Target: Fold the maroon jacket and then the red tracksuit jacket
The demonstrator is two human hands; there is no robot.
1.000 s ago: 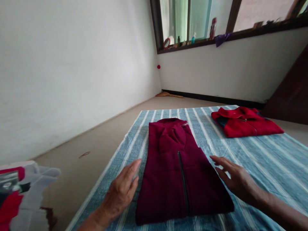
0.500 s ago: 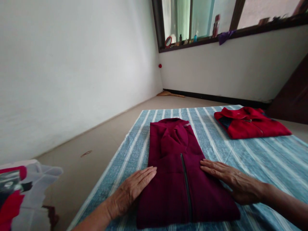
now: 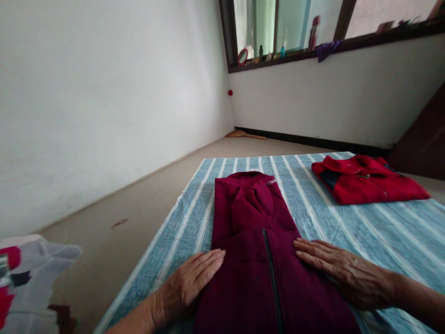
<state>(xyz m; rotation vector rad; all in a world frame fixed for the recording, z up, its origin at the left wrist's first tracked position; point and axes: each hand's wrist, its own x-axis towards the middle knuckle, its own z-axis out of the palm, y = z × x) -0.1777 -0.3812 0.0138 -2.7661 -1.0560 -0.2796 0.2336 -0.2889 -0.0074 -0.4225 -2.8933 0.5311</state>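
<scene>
A folded maroon zip-up jacket (image 3: 243, 273) lies in front of me, its collar at the far end and its dark zip running toward me. On its left edge rests my left hand (image 3: 194, 280), fingers stretched out and flat. My right hand (image 3: 344, 269) lies on the opposite edge, fingers also extended, with the tips on the fabric. Neither hand grips the cloth. Both thumbs are mostly hidden.
A blue striped cloth (image 3: 194, 204) covers the surface under the jacket. A folded red jacket (image 3: 375, 185) lies at the far right. White plastic with red items (image 3: 41, 278) is at lower left. Bottles and a round mirror (image 3: 242, 56) line the windowsill.
The view has shifted slightly, so the maroon jacket's near edge is now cut off below. Both hands stay on the jacket's sides, appearing a little lower.
</scene>
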